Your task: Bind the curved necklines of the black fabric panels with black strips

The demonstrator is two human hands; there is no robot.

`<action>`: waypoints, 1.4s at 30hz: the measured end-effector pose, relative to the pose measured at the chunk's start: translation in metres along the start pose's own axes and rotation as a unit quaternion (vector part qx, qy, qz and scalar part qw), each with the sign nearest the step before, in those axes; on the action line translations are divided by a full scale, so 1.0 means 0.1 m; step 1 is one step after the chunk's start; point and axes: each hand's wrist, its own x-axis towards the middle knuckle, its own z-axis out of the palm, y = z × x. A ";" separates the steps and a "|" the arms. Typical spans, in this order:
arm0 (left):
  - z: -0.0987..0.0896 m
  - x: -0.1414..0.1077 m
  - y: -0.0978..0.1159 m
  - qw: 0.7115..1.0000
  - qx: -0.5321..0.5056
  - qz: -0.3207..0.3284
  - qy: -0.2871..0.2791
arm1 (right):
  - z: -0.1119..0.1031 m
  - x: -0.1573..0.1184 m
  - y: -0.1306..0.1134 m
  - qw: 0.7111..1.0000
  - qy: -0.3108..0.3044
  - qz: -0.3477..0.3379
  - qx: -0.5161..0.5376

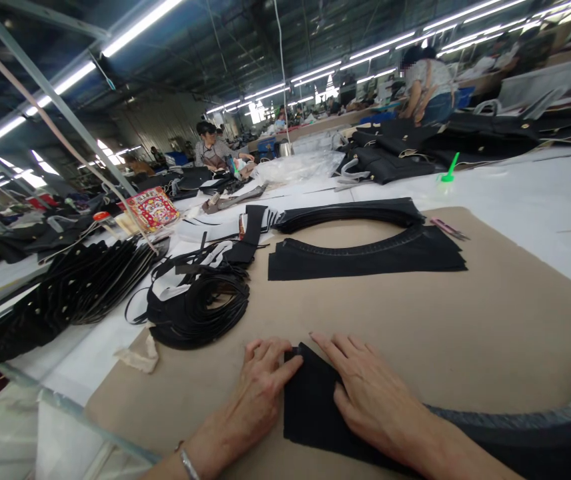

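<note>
Brown sheet: coiled black strips at left edge, pink snips by far right corner; left hand and right hand, thumbs spread, on black panel

White-topped worktable with a brown sheet spread over its lower and central part. On the sheet: stacked black curved pieces, upper centre; coiled black strips, left of centre; a black panel, lower centre. On the white surface: black bags, upper right; a green-capped bottle, upper right; clear plastic film, upper centre.
</note>
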 end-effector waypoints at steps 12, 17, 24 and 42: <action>0.12 0.39 0.46 0.996 -0.079 -0.021 -0.024 | -0.06 -0.25 0.11 0.998 0.007 0.034 0.051; 0.16 0.43 0.45 0.996 -0.083 0.002 -0.037 | -0.15 -0.31 0.14 0.996 -0.003 0.055 0.076; 0.23 0.40 0.50 0.994 -0.101 0.010 -0.043 | -0.09 -0.34 0.22 0.992 0.017 0.042 0.117; 0.21 0.21 0.59 0.997 -0.061 0.016 -0.052 | -0.18 -0.53 0.39 0.992 -0.018 -0.008 0.127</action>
